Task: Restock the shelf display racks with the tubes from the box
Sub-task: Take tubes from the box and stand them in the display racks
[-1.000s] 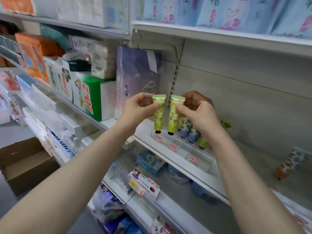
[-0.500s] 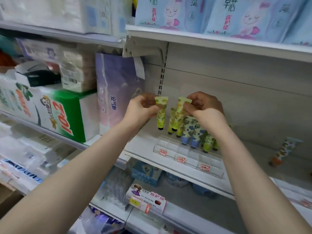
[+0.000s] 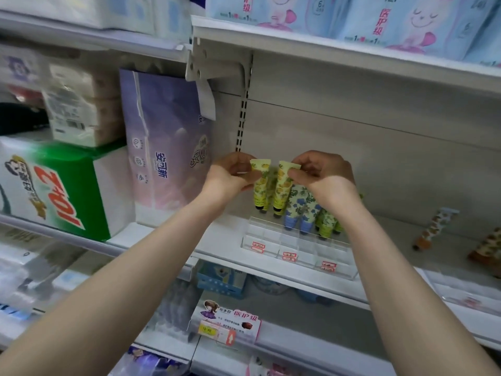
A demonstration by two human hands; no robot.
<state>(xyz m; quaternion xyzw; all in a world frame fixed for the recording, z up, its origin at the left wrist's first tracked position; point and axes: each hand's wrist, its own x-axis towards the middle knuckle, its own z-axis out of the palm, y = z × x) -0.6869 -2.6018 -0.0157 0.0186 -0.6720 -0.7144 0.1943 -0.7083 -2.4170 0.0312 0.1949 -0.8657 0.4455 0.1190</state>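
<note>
My left hand (image 3: 230, 176) pinches the flat top of a yellow-green floral tube (image 3: 260, 185) that hangs cap down. Beside it my right hand (image 3: 321, 176) pinches the top of a second yellow-green tube (image 3: 282, 187). Both tubes hang just above the back left of a clear tiered display rack (image 3: 295, 248) on the white shelf (image 3: 217, 240). Blue floral tubes (image 3: 298, 207) and green tubes (image 3: 325, 222) stand in the rack under my right wrist. The rack's front rows carry red price labels and hold no tubes.
A purple tissue pack (image 3: 165, 158) and a green-and-white box (image 3: 54, 183) stand left of the rack. Two orange patterned tubes (image 3: 433, 229) lie on the shelf at the right. An upper shelf with blue packs (image 3: 352, 17) overhangs. Lower shelves hold more goods.
The view has shifted right and closer to the shelf. Both hands have carried their tubes further back over the rack, and the two tubes now hang side by side.
</note>
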